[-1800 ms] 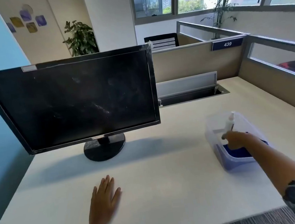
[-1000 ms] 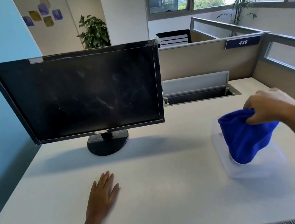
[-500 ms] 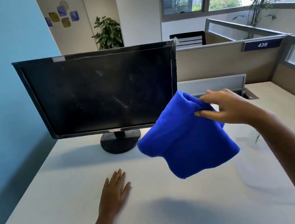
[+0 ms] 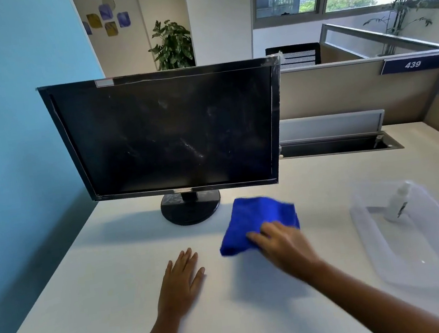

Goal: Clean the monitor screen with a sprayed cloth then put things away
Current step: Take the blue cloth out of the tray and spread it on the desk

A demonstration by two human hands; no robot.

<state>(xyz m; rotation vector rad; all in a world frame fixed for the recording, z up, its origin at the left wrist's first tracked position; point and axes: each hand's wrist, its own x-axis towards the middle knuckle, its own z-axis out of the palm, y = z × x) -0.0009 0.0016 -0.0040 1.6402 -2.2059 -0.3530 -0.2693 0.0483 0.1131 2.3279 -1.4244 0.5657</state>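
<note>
A black monitor (image 4: 170, 133) with a smudged, dusty screen stands on the white desk (image 4: 103, 291) at the back left. A folded blue cloth (image 4: 252, 219) lies on the desk just right of the monitor's round base (image 4: 190, 207). My right hand (image 4: 283, 244) rests on the cloth's near right edge, fingers over it. My left hand (image 4: 184, 281) lies flat on the desk, palm down, fingers apart, left of the cloth. A small clear spray bottle (image 4: 398, 199) stands in a clear plastic bin (image 4: 430, 251) at the right.
A cable tray slot (image 4: 340, 148) is cut into the desk behind the bin. Beige partition walls (image 4: 342, 96) fence the back and right. A blue wall (image 4: 15, 136) runs along the left. The desk's front edge is close to me.
My right hand lifted the blue cloth out of the bin, carried it left through the air, and set it down on the desk by the monitor base. My left hand stayed flat.
</note>
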